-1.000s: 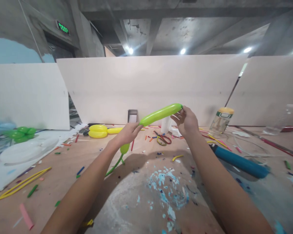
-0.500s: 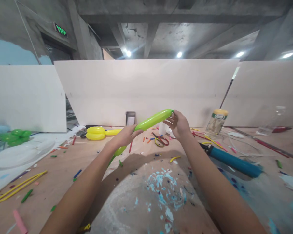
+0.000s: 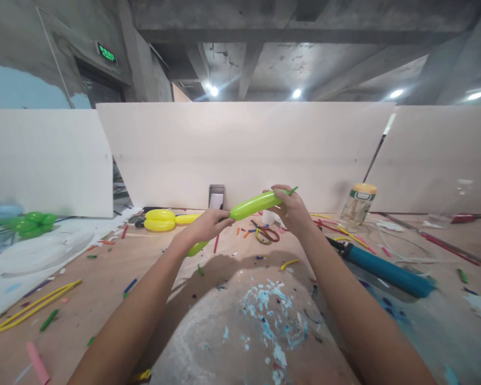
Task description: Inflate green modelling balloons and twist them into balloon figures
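A long lime-green modelling balloon [image 3: 253,205] is stretched between my two hands above the table. My left hand [image 3: 208,224] pinches it partway along, and a further length of it shows below that wrist. Near the knotted end my right hand [image 3: 289,208] wraps its fingers round the balloon, with the thin green tail poking out past them. Behind and below lie scissors [image 3: 272,235] with red and yellowish handles. A yellow twisted balloon [image 3: 159,220] rests beyond my left hand.
On the right are a blue balloon pump [image 3: 388,270], a yellow-lidded jar [image 3: 357,207] and a clear bottle [image 3: 444,208]. Green balloons [image 3: 34,224] lie far left, near long yellow uninflated balloons [image 3: 36,307]. Balloon scraps litter the table; white boards [image 3: 244,155] stand behind.
My right hand has shifted from the balloon's knotted tip to a grip round its body, leaving the tail exposed. The narrowed point now shows at my left fingers. The camera view has moved slightly.
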Available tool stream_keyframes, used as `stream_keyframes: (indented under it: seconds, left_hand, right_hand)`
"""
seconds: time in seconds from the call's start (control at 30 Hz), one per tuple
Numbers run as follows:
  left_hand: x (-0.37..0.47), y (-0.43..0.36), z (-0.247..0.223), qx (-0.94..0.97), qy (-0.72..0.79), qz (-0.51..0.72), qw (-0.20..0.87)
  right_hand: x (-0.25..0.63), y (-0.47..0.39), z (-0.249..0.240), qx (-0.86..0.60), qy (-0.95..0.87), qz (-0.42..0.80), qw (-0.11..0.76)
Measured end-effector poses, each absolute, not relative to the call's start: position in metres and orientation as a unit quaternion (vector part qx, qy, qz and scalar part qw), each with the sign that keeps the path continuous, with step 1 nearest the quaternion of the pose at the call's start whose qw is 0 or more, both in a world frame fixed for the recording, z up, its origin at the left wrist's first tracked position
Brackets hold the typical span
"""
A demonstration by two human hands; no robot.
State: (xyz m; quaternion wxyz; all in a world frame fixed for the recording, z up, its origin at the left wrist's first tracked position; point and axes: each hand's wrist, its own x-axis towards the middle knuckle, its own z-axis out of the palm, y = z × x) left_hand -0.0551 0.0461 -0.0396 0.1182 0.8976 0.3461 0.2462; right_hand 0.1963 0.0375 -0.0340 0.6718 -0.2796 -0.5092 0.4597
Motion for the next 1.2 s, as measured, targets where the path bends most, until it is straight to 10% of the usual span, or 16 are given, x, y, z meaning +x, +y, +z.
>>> stream_keyframes:
  seconds: [0.23,0.63,1.2]
  left_hand:
    - [-0.05,0.046,-0.045,0.852,0.407,0.324,0.065]
    - [-0.032,0.026,-0.04,0.845,0.384,0.321,-0.191]
    - [-0.037,0.03,-0.038,0.9,0.199,0.353,-0.16]
  right_hand:
    - [0.19,0.028,-0.032,-0.305,-0.571,0.437,0.625]
    - [0.177,-0.001,-0.022,-0.429,-0.769,0.395,0.262]
    - [0.205,0.002,-0.026,-0.356,-0.71,0.578,0.185]
